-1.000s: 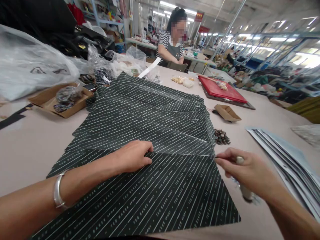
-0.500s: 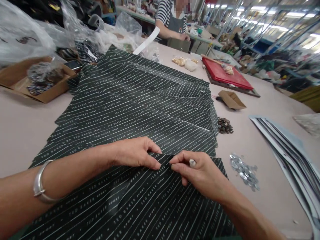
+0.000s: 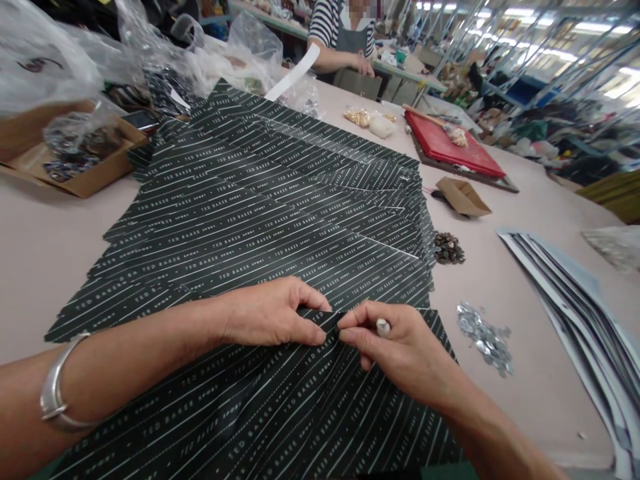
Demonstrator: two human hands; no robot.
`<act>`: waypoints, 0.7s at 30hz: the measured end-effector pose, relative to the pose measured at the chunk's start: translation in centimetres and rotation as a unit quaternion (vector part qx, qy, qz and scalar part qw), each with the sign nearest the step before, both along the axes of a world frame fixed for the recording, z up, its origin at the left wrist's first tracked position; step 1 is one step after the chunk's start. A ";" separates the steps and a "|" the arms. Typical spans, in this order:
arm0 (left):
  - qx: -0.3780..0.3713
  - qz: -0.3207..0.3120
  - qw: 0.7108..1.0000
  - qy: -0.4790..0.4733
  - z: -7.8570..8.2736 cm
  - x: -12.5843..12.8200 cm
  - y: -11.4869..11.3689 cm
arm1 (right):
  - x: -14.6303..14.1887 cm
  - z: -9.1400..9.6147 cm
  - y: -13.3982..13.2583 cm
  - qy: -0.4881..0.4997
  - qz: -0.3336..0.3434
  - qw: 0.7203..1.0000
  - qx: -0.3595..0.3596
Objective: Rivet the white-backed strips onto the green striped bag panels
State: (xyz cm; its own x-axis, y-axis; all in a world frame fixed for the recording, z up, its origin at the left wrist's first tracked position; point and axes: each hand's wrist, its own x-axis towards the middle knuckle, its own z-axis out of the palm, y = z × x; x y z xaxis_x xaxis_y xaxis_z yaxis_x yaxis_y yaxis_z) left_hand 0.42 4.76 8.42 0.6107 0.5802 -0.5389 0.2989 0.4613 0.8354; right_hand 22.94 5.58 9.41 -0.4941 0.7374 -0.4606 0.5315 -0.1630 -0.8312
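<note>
While my left hand (image 3: 280,312) and right hand (image 3: 387,337) pinch the striped fabric (image 3: 280,400) between nearly closed fingers, I see shiny flat discs (image 3: 486,340) right of it.

At the near middle, the left hand (image 3: 270,312) is held just beside the right hand (image 3: 397,340); in each, a pinch is formed by thumb (image 3: 311,332) and forefinger (image 3: 314,298).

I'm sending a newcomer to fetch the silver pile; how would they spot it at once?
On the pale table, find the dark striped sheets across the middle. Between them and the long layered strips at right lies the silver pile. Its small, shiny pieces set it apart from the dark brown pile farther back.
</note>
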 end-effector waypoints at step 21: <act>0.642 0.031 0.739 0.202 -2.1 1.6 -5.3 | 0.9 -1.6 -4.2 -0.099 0.139 0.856 0.489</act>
